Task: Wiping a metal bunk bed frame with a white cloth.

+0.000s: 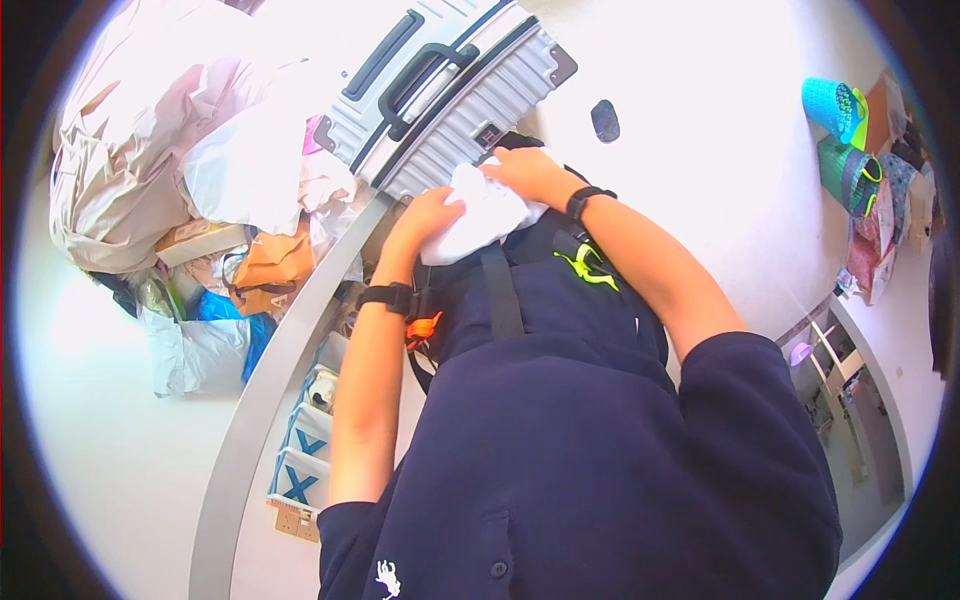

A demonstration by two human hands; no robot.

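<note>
A bunched white cloth (pixel 480 210) lies across my lap side, between both hands. My left hand (pixel 429 219) grips its left edge, the fingers partly hidden by the cloth. At the upper right of the cloth, my right hand (pixel 529 176) has its fingers closed on the fabric. Just beyond the hands is a silver ribbed hard-shell suitcase (pixel 450 105) with a black carry handle (pixel 420 82). Both wrists wear black straps; an orange cord (pixel 424 330) is by the left one, a neon-yellow cord (pixel 589 270) near the right forearm.
A large pale fabric bundle (pixel 120 172), an orange bag (pixel 274 266) and a white plastic bag (pixel 199 352) are at the left. White bins (pixel 304 450) stand below a curved grey edge (pixel 255 420). A dark oval object (pixel 605 121) lies beyond the suitcase; rolled bags (pixel 847 176) are far right.
</note>
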